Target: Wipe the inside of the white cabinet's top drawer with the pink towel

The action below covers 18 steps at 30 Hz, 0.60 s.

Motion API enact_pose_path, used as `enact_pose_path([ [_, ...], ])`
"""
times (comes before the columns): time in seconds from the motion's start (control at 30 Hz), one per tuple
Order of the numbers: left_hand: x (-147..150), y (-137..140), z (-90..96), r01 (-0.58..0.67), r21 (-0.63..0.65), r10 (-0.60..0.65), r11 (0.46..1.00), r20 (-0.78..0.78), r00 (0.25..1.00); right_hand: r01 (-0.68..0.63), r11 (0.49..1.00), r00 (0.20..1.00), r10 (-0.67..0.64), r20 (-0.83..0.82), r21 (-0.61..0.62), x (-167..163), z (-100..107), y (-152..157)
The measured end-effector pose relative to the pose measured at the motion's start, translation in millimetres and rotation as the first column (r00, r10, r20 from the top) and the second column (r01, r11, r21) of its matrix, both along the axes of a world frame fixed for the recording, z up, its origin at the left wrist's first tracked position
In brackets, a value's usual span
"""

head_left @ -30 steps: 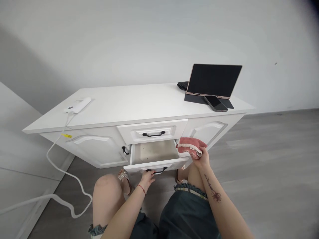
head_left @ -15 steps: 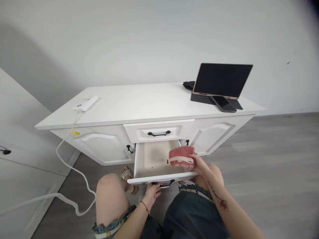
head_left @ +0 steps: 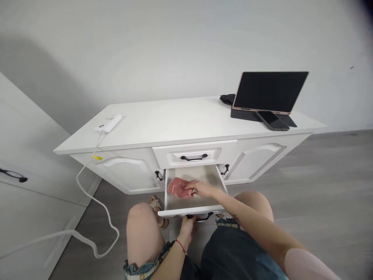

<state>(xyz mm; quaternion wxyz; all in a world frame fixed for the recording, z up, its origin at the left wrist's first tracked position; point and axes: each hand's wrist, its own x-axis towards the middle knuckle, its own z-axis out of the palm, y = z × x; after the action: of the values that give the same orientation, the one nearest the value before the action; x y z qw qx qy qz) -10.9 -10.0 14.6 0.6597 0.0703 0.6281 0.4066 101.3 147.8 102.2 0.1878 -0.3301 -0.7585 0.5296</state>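
Pinching cloth (head_left: 177,188) over drawer (head_left: 175,212), left side: right hand (head_left: 201,188), fingers closed on cloth's end. Left hand (head_left: 188,226) at handle (head_left: 207,216), finger closure hidden. Pushing drawer in early could trap right hand or snag cloth.

I observe a pinkish-red cloth (head_left: 177,188), slightly blurred, within the left half of a white drawer (head_left: 175,212). I see the drawer extended, its black handle (head_left: 206,218) front-mounted.

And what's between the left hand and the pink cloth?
Head view: the front panel and a strip of drawer floor separate left hand and pink cloth.
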Motion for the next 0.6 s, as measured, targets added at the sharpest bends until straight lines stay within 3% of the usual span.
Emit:
enact_pose_path([
  [0.07,2,1,5.2,-0.004,-0.03,0.002,1.0,-0.055,0.998,-0.146,0.981,0.957,0.109,0.268,0.125,3,-8,-3],
  [0.17,4,1,10.2,-0.017,-0.042,0.013,0.999,-0.095,0.995,-0.313,0.932,0.805,0.159,0.572,0.181,6,-17,-5],
  [0.3,6,2,10.5,-0.052,-0.002,0.051,0.999,-0.094,0.994,-0.497,0.845,0.787,0.344,0.512,0.197,-14,-28,0],
  [0.4,8,2,8.1,-0.064,0.004,0.064,0.998,-0.088,0.994,-0.616,0.777,0.706,0.475,0.525,0.126,-41,-43,1],
  [0.6,9,4,2.7,-0.071,-0.072,0.065,0.995,-0.088,0.994,-0.647,0.76,0.545,0.412,0.73,0.054,-76,-78,-3],
])
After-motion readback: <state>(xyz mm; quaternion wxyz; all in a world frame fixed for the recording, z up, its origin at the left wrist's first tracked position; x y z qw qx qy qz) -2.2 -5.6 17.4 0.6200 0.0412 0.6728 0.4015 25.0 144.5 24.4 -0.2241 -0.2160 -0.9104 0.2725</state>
